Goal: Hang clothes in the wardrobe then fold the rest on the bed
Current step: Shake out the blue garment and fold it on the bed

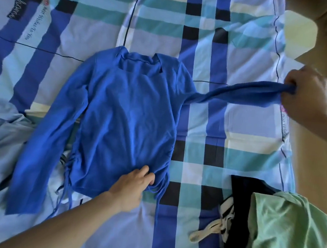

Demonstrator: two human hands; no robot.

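Clothes are heaped at both sides: green top (pixel 287 231) and black piece (pixel 246 189) right, light blue cloth (pixel 1 140) left. Between them the blue top (pixel 130 111) is spread on the bed (pixel 214 39), hem pinched by left hand (pixel 132 184), sleeve gripped by right hand (pixel 307 96).

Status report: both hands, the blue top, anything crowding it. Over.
Left hand pinches blue top at hem. Right hand grips one sleeve end, stretched sideways. Top flat on bedsheet, not yet folded. Green garment heaped lower right, apart from it.
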